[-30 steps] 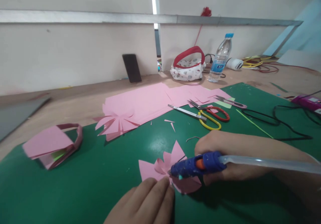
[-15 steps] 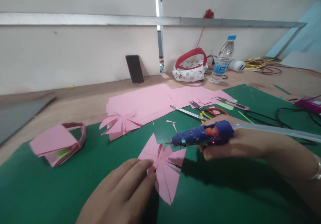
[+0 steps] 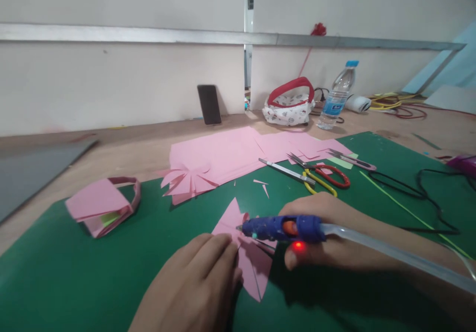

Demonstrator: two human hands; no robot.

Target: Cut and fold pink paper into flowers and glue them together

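A pink folded paper flower (image 3: 255, 272) lies on the green mat (image 3: 111, 282). My left hand (image 3: 197, 277) is closed on its left side, the fingertips pressed together at its middle. In my right hand (image 3: 316, 218) is a blue glue gun (image 3: 267, 228) with a red light glowing under it and a clear glue stick (image 3: 394, 252) running out of its back. The nozzle points left, over the middle of the flower, and the gun hides part of the petals.
Stacked pink paper (image 3: 219, 153), a fringed pink piece (image 3: 189, 181), scissors (image 3: 327, 171), a cutter (image 3: 353, 159) and a metal tool (image 3: 284, 169) lie behind. A folded pink piece (image 3: 98, 205) sits left. Further back are a phone (image 3: 209, 105), a pouch (image 3: 288, 109) and a bottle (image 3: 336, 96).
My right hand has brought the glue gun left and down, its nozzle now over the flower's middle. The whole view has shifted slightly, and more of the scissors' handles shows.
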